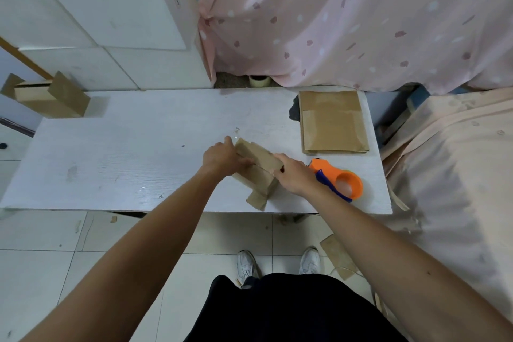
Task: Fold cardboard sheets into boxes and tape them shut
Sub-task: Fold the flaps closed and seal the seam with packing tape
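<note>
**Head view: both hands on a half-closed box at the table's near edge**

Head camera looks down on a white table (125,153) where a small cardboard box (256,175) stands near the front edge, a little right of centre. Its top flaps are folded in with a seam between them, and one bottom flap sticks out flat on the table toward the person.

The left hand (222,159) rests on the box's left end. Its fingers (245,161) lie fairly straight across the top along the seam, pressing the flaps down, while the thumb reaches up to the far corner.

The right hand (294,178) is on the box's right end with the fingers bent over the top edge. Their tips are hidden by the hand itself, so it appears to grip that end, though how tightly cannot be told.

An orange tape dispenser (342,182) with a blue handle lies on the table just beside the right hand, partly behind the wrist. Further back on the right side sits a stack of flat cardboard sheets (333,122), well apart from the box.

At the table's far left corner stands another folded box (50,98) with its flaps up. A roll of tape (259,81) sits on the floor just beyond the table's back edge, below a pink patterned curtain (361,22). White blocks (97,8) are stacked at the back left.

Below the table, two white shoes (245,261) stand on the tiled floor, with a cardboard scrap (337,258) to their right.
</note>
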